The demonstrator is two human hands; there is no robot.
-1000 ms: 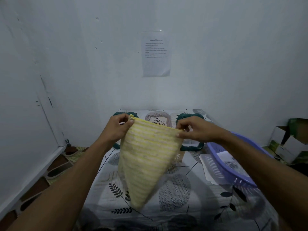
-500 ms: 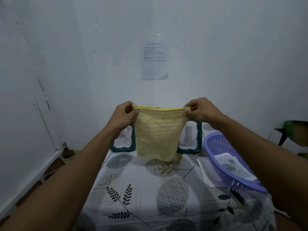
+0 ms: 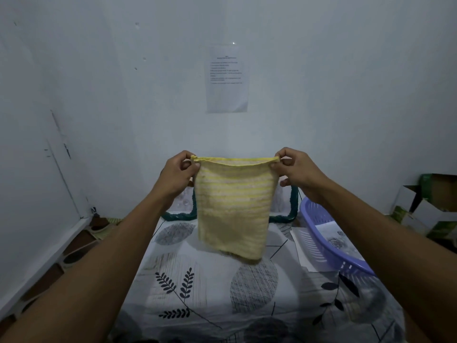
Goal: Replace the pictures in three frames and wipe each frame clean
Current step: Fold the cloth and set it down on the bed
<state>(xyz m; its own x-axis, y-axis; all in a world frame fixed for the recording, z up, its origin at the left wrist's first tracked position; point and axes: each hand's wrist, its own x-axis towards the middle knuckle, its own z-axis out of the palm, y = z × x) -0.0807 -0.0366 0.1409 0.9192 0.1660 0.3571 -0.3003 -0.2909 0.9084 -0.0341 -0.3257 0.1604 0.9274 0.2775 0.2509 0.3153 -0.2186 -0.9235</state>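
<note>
Yellow striped cloth (image 3: pixel 232 209) hangs above the tabletop (image 3: pixel 210 293), in front of the teal frames (image 3: pixel 179 216). Left hand (image 3: pixel 176 173) and right hand (image 3: pixel 295 169) each pinch one top corner, fingers curled, with the top hem taut and level between them. Long axis vertical, free end pointing down. Likely light, soft, limp and non-slippery. Corners suit spreading; bunch it in one palm for wiping.

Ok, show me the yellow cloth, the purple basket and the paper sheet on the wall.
yellow cloth (image 3: pixel 233 206): head view, middle of its hanging striped face.
purple basket (image 3: pixel 314 220): head view, its slotted inner wall.
paper sheet (image 3: pixel 227 79): head view, centre of the printed page.
</note>
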